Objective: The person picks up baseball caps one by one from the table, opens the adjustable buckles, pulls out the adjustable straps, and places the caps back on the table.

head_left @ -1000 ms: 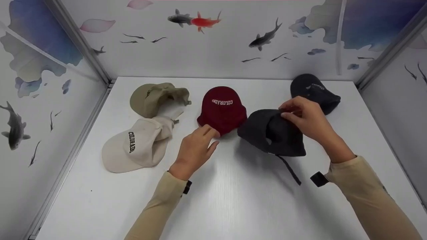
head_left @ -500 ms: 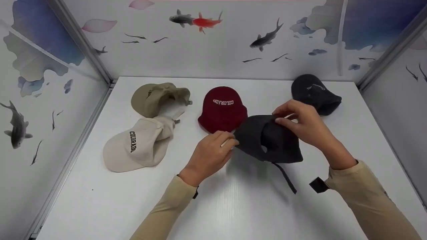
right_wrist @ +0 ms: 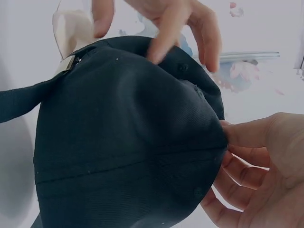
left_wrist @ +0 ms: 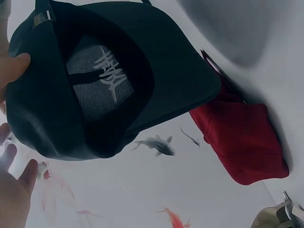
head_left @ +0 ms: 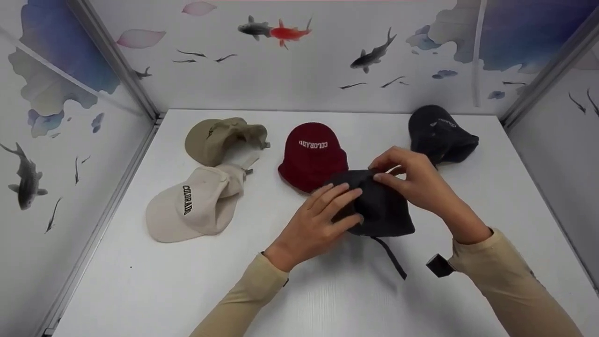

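In the head view a black cap [head_left: 386, 213] is held above the white table, its loose strap [head_left: 390, 260] hanging down. My right hand [head_left: 412, 180] pinches its crown between thumb and fingers, as the right wrist view of the cap [right_wrist: 118, 137] also shows. My left hand [head_left: 316, 227] reaches over the cap's left side with its fingers spread and fairly straight; whether they touch the fabric I cannot tell. The left wrist view looks into the cap's opening, where white lettering [left_wrist: 111, 76] shows on the lining and a metal buckle [left_wrist: 42, 18] sits on the band.
A red cap [head_left: 311, 152] lies just behind the black one. On the left are an olive cap [head_left: 206, 140] and a cream cap [head_left: 187, 210], while a dark navy cap [head_left: 440, 133] lies at the back right. Printed panels [head_left: 304, 70] wall in the table.
The black cap has come left and nearer to me in my right hand. My left hand has moved right, from beside the red cap to over the black cap, and its fingers have spread.
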### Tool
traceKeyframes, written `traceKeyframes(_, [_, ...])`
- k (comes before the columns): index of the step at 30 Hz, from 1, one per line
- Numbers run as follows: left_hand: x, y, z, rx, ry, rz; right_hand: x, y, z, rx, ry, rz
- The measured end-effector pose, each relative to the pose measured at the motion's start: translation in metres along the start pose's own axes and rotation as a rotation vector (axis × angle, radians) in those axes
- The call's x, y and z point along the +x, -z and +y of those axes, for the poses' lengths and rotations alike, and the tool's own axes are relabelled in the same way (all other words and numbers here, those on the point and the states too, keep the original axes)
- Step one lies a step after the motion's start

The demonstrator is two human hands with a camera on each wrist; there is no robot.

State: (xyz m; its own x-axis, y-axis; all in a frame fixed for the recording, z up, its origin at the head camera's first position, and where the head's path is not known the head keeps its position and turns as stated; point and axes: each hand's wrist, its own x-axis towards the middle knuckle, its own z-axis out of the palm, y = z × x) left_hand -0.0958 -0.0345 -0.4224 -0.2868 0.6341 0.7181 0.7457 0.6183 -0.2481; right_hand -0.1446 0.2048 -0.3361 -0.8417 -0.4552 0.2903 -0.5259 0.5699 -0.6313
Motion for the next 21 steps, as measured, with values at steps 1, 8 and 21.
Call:
traceKeyframes(1, [0.000, 0.000, 0.000, 0.007, 0.003, -0.002, 0.000, -0.001, 0.000, -0.001, -0.001, -0.007])
traceKeyframes(8, [-0.001, 0.003, 0.001, -0.059, 0.091, -0.046, 0.000, -0.006, 0.000, 0.006, 0.006, -0.017])
traceKeyframes(21, [0.000, 0.005, -0.004, -0.383, 0.364, -0.077, 0.006, -0.016, 0.005, 0.047, -0.019, -0.009])
